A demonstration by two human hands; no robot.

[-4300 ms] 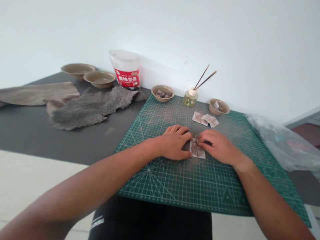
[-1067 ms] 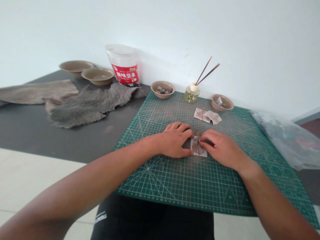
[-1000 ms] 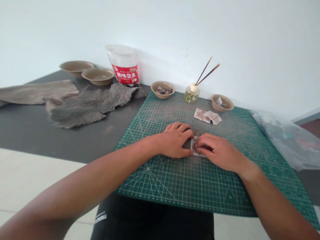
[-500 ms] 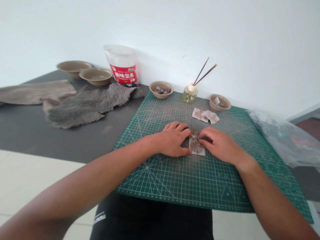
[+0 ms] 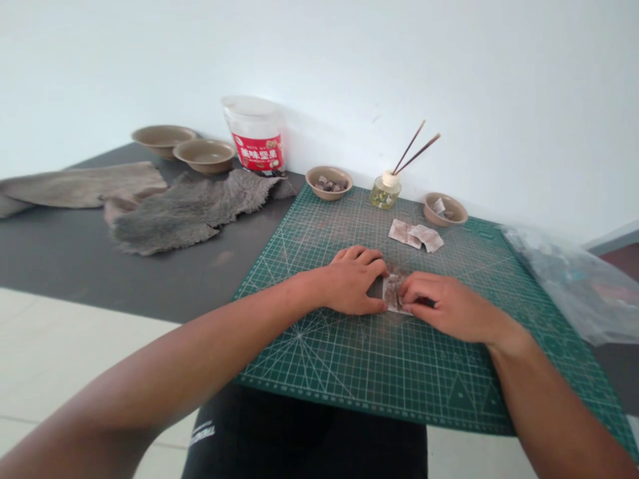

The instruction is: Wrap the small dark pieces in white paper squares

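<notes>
A small white square of paper (image 5: 392, 299) with brown dust or fibres on it lies on the green cutting mat (image 5: 319, 362). My left hand (image 5: 352, 281) rests on the mat with fingers spread. Its thumb and index fingertip touch the left edge of this square, one near each corner. Over the right part of the paper, my right hand (image 5: 444, 303) has thumb and fingers pinched together. Whatever they hold is too small or too covered to make out. Two more brown-stained white pieces (image 5: 426, 238) overlap on the mat beyond my hands.
Behind the hands stand a bowl of brownish lumps (image 5: 329, 189), a reed diffuser (image 5: 385, 191) and a bowl with white pieces (image 5: 446, 209). At the left are a grey furry hide (image 5: 174, 213), two tan bowls (image 5: 204, 159) and a plastic tub (image 5: 257, 143). A clear plastic bag (image 5: 574, 286) lies right.
My right hand has shifted slightly toward me across the paper, its fingers still pinched. My left hand stays at the paper's left edge. The whole view has shifted a little.
</notes>
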